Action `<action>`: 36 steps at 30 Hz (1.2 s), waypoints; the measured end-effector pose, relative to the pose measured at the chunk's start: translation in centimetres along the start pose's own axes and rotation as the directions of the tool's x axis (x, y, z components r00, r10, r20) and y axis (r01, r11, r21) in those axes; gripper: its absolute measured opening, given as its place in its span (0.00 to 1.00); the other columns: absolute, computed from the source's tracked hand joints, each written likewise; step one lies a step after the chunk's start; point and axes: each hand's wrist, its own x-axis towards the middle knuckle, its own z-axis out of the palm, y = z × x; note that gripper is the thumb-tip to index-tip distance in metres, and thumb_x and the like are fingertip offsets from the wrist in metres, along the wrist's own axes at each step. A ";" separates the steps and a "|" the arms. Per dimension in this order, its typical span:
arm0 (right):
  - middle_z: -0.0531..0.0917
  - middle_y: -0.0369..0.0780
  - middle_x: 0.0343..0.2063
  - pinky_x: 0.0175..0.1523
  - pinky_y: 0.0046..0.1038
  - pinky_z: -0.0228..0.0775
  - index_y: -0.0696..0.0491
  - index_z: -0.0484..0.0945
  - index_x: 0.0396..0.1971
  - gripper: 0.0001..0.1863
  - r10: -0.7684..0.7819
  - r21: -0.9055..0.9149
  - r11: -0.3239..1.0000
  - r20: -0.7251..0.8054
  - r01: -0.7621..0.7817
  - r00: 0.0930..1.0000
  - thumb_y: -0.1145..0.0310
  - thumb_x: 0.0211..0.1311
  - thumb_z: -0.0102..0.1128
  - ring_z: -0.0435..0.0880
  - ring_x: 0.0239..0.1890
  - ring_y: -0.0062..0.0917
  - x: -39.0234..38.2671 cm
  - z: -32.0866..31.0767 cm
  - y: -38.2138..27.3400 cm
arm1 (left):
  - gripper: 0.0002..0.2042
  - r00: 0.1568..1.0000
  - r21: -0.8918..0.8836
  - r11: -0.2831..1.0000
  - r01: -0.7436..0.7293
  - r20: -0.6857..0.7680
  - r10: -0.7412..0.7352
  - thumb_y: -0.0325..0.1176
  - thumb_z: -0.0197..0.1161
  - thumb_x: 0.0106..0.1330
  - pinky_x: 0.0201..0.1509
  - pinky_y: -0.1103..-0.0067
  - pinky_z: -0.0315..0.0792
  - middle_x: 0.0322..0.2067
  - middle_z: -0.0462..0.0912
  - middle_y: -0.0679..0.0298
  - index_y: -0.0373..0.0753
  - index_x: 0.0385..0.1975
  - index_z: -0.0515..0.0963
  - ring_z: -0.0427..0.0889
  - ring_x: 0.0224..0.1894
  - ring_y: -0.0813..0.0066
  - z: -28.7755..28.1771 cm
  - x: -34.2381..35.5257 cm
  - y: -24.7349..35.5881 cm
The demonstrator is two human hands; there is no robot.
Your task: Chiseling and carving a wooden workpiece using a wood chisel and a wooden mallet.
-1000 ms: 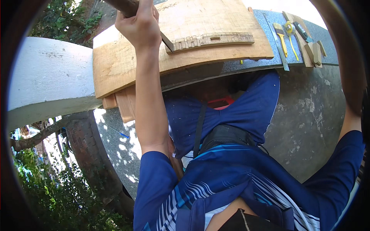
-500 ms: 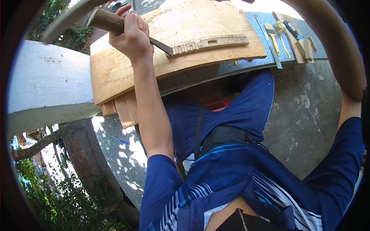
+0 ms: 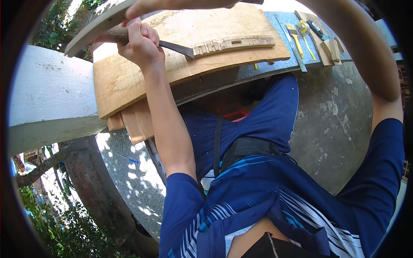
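My left hand (image 3: 144,47) is wrapped round the wooden handle of a chisel (image 3: 177,48). Its flat dark blade slants down to the right, with the edge at the left end of a carved wooden strip (image 3: 234,44). That strip lies on a broad pale board (image 3: 122,84). At the upper edge my right hand (image 3: 172,4), partly cut off, grips a long wooden bar (image 3: 97,31). The bar crosses over the butt of the chisel handle; I cannot tell whether they touch.
On the blue-grey speckled bench top at right lie a metal ruler (image 3: 292,45), a yellow-handled brush (image 3: 296,39), a tape measure (image 3: 303,28), a dark tool (image 3: 315,29) and small wood blocks (image 3: 330,49). A white ledge (image 3: 51,86) borders the board on the left.
The bar has swung down and right toward the chisel handle, and my right hand has come into view. The chisel lies at a flatter slant. The whole view has shifted slightly.
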 end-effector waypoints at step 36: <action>0.69 0.30 0.10 0.15 0.17 0.61 0.51 0.71 0.24 0.29 0.494 0.977 0.196 -0.169 0.080 0.853 0.40 0.73 0.53 0.68 0.09 0.13 -3.9 20.2 12.4 | 0.11 0.949 -0.019 0.996 0.092 0.305 -0.081 0.38 0.56 0.73 0.17 0.83 0.52 0.15 0.61 0.72 0.38 0.46 0.74 0.57 0.15 0.83 3.6 -1.0 2.4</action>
